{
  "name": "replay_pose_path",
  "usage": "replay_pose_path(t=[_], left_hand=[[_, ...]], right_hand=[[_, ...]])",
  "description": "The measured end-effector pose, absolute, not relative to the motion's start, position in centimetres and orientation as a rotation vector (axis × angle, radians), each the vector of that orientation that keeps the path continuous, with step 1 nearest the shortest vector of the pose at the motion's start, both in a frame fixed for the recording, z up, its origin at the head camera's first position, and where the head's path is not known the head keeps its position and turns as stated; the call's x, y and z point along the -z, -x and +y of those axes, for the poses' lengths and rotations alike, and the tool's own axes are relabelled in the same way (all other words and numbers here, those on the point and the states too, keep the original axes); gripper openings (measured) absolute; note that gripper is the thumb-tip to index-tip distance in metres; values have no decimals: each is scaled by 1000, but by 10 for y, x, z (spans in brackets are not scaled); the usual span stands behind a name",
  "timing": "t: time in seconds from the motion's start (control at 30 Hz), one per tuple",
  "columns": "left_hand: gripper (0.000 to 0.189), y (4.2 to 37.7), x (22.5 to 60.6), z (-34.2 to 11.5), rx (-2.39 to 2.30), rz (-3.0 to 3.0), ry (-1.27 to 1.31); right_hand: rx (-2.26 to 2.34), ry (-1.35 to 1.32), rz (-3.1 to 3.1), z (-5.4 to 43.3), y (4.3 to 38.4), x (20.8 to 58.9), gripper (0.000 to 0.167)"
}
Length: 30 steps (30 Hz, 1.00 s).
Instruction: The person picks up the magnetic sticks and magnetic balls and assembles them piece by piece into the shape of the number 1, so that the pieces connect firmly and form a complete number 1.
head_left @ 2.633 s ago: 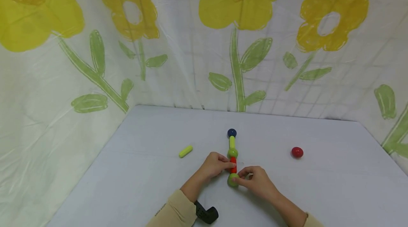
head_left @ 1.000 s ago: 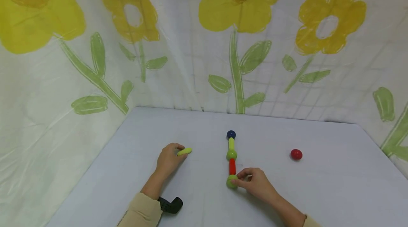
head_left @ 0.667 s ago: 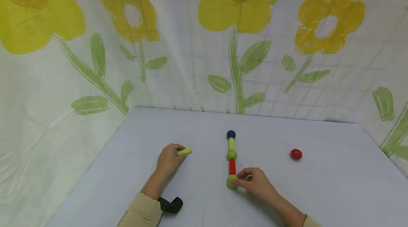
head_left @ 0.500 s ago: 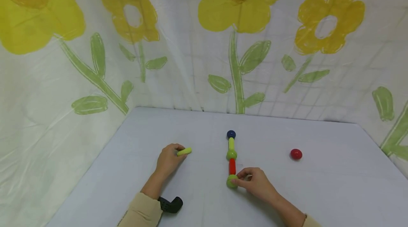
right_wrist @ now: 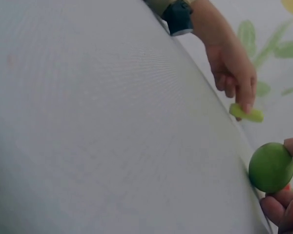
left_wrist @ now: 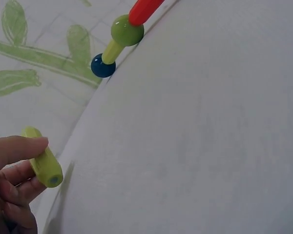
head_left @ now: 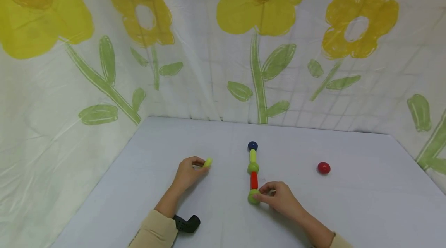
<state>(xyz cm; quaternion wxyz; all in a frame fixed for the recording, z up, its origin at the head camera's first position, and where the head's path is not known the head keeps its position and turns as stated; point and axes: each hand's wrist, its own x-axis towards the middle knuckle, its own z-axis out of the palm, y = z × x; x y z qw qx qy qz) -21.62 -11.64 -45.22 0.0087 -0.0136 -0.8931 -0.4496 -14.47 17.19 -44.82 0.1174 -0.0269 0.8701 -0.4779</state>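
My left hand (head_left: 189, 171) pinches a short yellow-green toy rod (left_wrist: 48, 168) between thumb and fingers, left of the chain. In the left wrist view the rod's near end has a small round spot at its centre. A straight chain of toy pieces lies at mid-table: navy ball (head_left: 252, 146), yellow-green rod (head_left: 253, 156), green ball (head_left: 253, 168), red rod (head_left: 254, 180), and a larger green ball (right_wrist: 271, 168) at the near end. Thumb and fingers of my right hand (head_left: 281, 200) grip that near ball, partly covering it in the head view.
A red ball (head_left: 324, 168) lies alone on the white table (head_left: 355, 205), right of the chain. A black device (head_left: 187, 224) is worn on the left wrist. Behind the table hangs a white sheet (head_left: 195, 66) with painted yellow flowers.
My left hand went from the red rod to the loose yellow-green rod, took hold of it, and has just shifted and turned it slightly rightward. My right hand stays on the near green ball.
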Motion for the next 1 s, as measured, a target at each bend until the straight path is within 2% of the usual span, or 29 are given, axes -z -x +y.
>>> replay_pose_path(t=[0.3,0.8,1.0], left_hand=[[23,213,446,-106,1632,-2768,50],[35,194,438,-75,2019,-2845,158],[34,186,437,-65,2052,-2885,160]], right_hand=[[1403,53,2544,171,150,448,36],[1376,9,2571,170,163,447,37],[1371,2,2549,170,167,448,37]])
